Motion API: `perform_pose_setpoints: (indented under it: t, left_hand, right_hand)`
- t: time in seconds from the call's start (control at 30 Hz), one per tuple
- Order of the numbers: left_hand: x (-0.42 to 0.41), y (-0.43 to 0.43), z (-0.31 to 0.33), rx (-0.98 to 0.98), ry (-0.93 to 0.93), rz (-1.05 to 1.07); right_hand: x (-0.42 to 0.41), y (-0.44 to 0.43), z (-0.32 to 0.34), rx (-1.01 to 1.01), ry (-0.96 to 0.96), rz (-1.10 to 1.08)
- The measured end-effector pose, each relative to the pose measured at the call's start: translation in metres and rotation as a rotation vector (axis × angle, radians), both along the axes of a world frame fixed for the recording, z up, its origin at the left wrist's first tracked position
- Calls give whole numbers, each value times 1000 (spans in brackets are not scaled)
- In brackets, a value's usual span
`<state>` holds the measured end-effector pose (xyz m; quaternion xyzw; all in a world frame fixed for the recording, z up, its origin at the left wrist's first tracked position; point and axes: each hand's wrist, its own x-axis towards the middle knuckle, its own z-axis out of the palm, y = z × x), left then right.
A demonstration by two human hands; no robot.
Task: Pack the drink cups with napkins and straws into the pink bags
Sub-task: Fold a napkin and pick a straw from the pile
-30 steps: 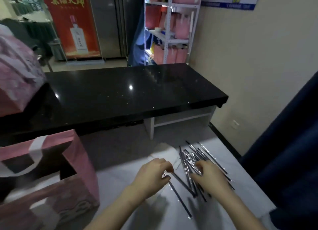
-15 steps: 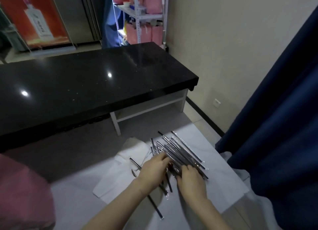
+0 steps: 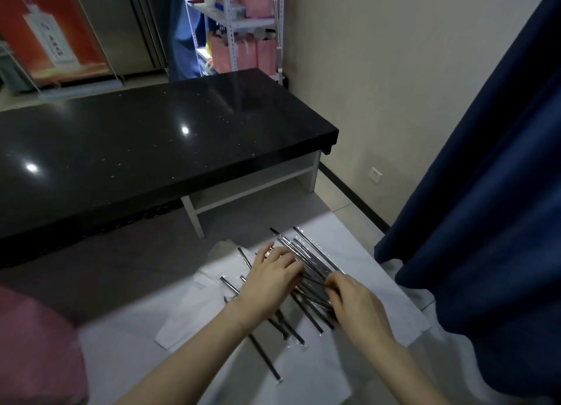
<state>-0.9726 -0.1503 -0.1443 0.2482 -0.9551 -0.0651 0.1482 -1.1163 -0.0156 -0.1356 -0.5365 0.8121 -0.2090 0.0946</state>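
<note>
Both hands had slid farther onto the pile since a moment earlier, white table (image 3: 379, 271) bearing napkins (image 3: 209, 271) left of wrapped straws (image 3: 306, 259), left hand (image 3: 270, 278) flat, fingers spread over straws, right hand (image 3: 355, 298) curled, pinching several.

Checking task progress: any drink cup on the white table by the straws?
No. The white table shows only the wrapped straws, white napkins, and both hands, left hand and right hand, on the straws.
</note>
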Motion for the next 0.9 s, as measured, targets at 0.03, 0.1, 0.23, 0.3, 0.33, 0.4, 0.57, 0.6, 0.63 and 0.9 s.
perform_pose_setpoints:
  t: [0.03, 0.1, 0.23, 0.3, 0.33, 0.4, 0.57, 0.6, 0.63, 0.9]
  left_hand:
    - [3, 0, 4, -3, 8, -2]
    - [11, 2, 15, 22, 28, -14]
    - [37, 8, 43, 38, 94, -59]
    - [53, 10, 56, 15, 115, -54]
    - [63, 12, 62, 10, 120, -43]
    - [85, 12, 74, 6, 125, -1]
    - [156, 13, 107, 32, 198, 110]
    - [172, 16, 116, 30, 216, 129]
    - [188, 19, 125, 19, 229, 155]
    - [322, 50, 196, -218, 326, 415]
  right_hand:
    - [0, 1, 4, -12, -3, 20]
    - [1, 3, 12, -40, -6, 77]
    - [18, -3, 31, -73, 89, 210]
    - [32, -11, 40, -64, 166, 275]
    - [40, -15, 44, -67, 196, 308]
    - [60, -25, 52, -75, 216, 379]
    - [121, -55, 80, -126, 249, 546]
    - [135, -60, 88, -151, 260, 587]
    - [150, -66, 96, -171, 259, 628]
    - [266, -92, 180, -441, 81, 941]
